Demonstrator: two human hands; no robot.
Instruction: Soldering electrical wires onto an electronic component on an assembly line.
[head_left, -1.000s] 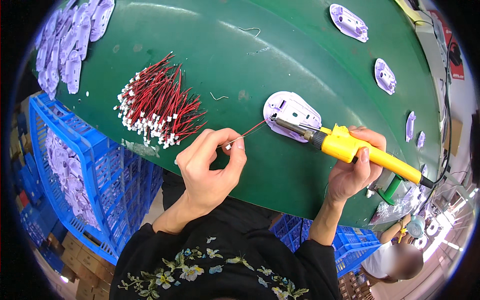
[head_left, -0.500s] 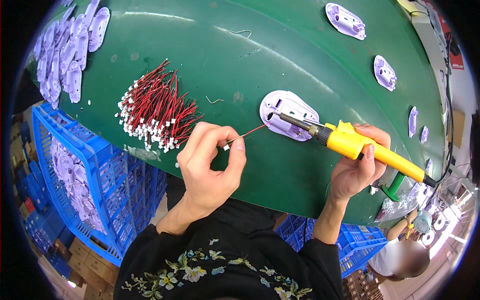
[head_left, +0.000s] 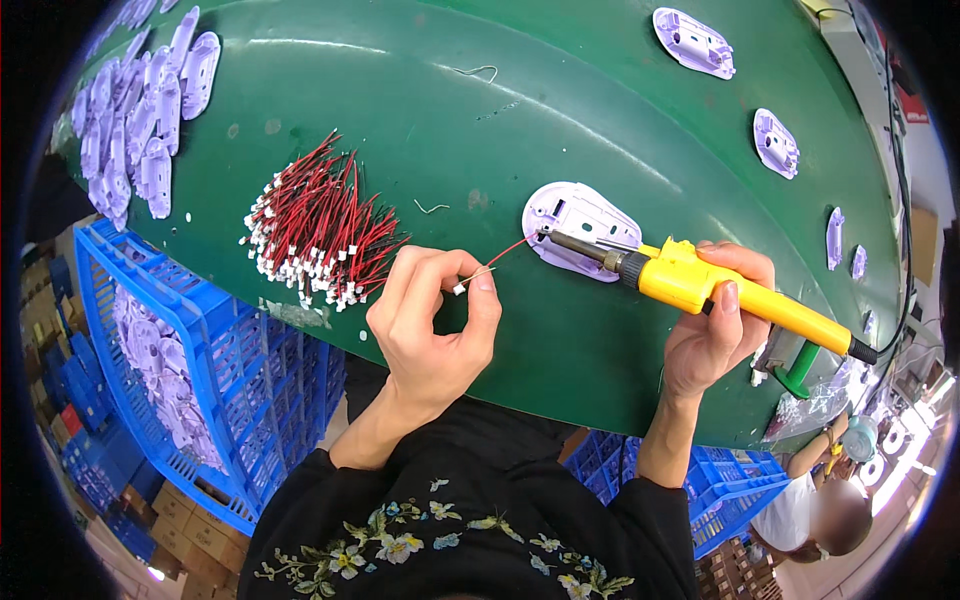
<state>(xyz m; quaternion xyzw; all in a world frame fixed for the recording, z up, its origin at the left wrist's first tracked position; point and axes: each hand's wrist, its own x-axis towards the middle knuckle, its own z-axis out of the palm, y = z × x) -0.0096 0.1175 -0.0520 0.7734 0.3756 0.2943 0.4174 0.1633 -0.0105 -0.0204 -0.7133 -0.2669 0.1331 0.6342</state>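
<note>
A lavender plastic shell [head_left: 597,222] lies on the green table in front of me, hollow side up. My right hand [head_left: 716,318] is wrapped round a yellow soldering iron [head_left: 683,282], whose tip touches or nearly touches the shell's left end. Between thumb and forefinger, my left hand [head_left: 438,325] pinches a connector lead [head_left: 506,252] with a red wire and a small white plug. The wire's far end meets the iron's tip at the shell; the exact contact is too small to see. Left of that hand lies a heap of red and black connector leads [head_left: 325,225].
More lavender shells [head_left: 693,43] lie at the far right, with a large pile of shells [head_left: 150,110] at the far left. A blue crate [head_left: 205,350] stands below the left table edge. A green-handled object [head_left: 800,370] and a co-worker [head_left: 810,515] are at the right.
The iron's tip has moved left along the shell toward its left end. The red wire's end has risen slightly to meet the tip. Both hands keep their grips.
</note>
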